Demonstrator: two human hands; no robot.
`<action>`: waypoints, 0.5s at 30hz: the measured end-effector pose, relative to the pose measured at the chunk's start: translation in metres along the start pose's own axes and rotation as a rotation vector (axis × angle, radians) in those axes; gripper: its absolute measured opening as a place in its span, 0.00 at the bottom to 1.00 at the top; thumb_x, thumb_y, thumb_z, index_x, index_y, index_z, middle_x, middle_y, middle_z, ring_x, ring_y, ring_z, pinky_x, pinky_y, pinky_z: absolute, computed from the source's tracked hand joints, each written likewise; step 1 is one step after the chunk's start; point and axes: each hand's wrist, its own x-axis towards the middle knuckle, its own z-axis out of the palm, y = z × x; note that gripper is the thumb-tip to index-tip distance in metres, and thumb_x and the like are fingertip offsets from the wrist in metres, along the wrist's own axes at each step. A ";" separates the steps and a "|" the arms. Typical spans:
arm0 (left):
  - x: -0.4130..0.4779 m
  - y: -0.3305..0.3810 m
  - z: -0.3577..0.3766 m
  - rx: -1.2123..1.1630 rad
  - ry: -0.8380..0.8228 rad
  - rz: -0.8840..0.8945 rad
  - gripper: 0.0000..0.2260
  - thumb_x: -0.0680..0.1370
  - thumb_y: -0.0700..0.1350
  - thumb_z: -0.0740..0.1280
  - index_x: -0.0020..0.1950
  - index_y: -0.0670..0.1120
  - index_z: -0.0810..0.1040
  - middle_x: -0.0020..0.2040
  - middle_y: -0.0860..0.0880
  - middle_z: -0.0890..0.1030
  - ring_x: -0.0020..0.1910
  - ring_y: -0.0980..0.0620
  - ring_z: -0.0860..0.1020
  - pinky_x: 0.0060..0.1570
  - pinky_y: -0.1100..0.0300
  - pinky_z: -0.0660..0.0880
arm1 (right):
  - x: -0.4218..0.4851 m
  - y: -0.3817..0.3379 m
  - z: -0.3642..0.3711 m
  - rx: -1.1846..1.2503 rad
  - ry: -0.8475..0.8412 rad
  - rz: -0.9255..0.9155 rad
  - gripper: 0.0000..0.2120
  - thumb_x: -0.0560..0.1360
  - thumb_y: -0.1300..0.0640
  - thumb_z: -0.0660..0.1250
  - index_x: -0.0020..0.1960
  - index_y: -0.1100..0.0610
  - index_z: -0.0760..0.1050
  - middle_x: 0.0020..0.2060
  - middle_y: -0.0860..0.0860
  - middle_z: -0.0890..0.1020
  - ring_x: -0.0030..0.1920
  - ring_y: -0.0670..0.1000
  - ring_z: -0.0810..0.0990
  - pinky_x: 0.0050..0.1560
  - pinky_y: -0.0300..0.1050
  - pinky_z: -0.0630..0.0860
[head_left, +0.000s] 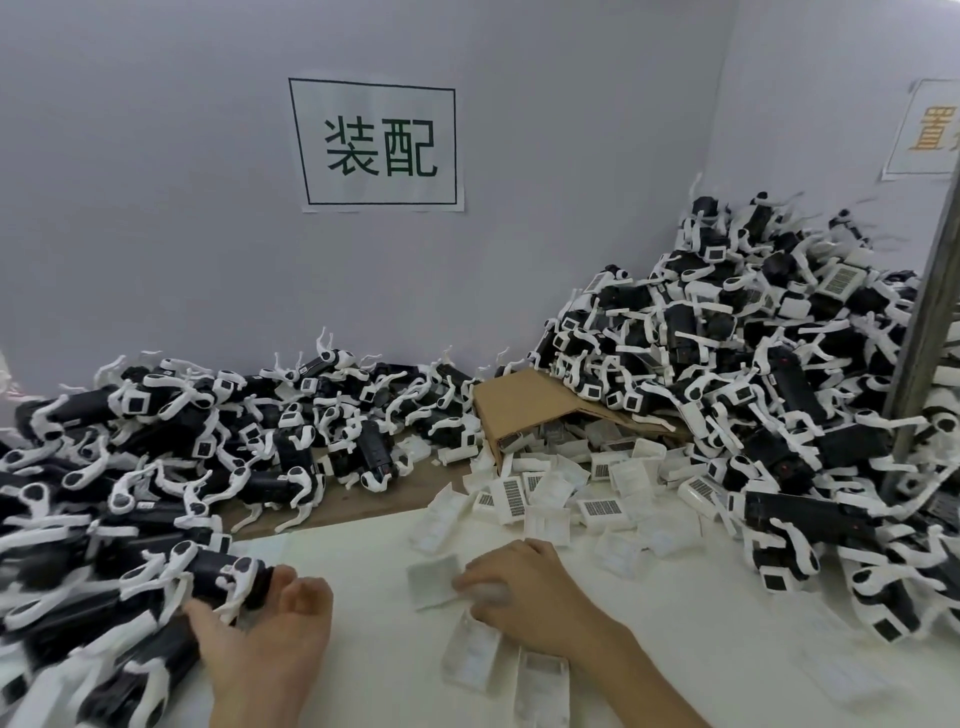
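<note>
Both hands are busy: left hand (262, 636) grips a black unit (221, 571) at the pile's (104, 467) edge, right hand (535, 603) pinches a white cover (431, 579) on the table (701, 649); tugging the unit could drag tangled neighbours down

Bare table (374, 649) between left hand (260, 639) and right hand (524, 592): open lane. Left pile (130, 493) of black-and-white parts crowds the left hand, which grips one part (228, 577). Loose white covers (545, 499) litter the table ahead of the right hand, which pinches a blurred cover (434, 579). Cardboard box (524, 405) and right pile (753, 364) block beyond.
</note>
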 end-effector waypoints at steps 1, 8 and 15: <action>0.002 0.000 0.002 0.009 0.042 0.007 0.28 0.81 0.65 0.53 0.34 0.47 0.76 0.30 0.51 0.73 0.23 0.54 0.68 0.26 0.66 0.72 | 0.000 -0.001 0.000 0.023 0.018 0.003 0.14 0.74 0.50 0.67 0.58 0.43 0.81 0.59 0.39 0.81 0.62 0.42 0.72 0.69 0.42 0.55; 0.016 0.001 -0.002 0.255 0.182 0.057 0.14 0.82 0.45 0.54 0.42 0.43 0.73 0.36 0.50 0.67 0.31 0.55 0.62 0.23 0.72 0.68 | -0.002 -0.002 0.001 0.053 0.052 0.012 0.02 0.73 0.49 0.70 0.46 0.45 0.78 0.46 0.39 0.79 0.51 0.40 0.71 0.63 0.34 0.55; -0.001 -0.042 0.003 0.988 -0.047 0.180 0.17 0.84 0.46 0.58 0.44 0.38 0.81 0.29 0.47 0.76 0.25 0.51 0.68 0.24 0.63 0.68 | -0.004 -0.003 0.001 0.101 0.099 0.029 0.04 0.79 0.51 0.64 0.46 0.44 0.76 0.44 0.37 0.78 0.54 0.27 0.65 0.59 0.25 0.54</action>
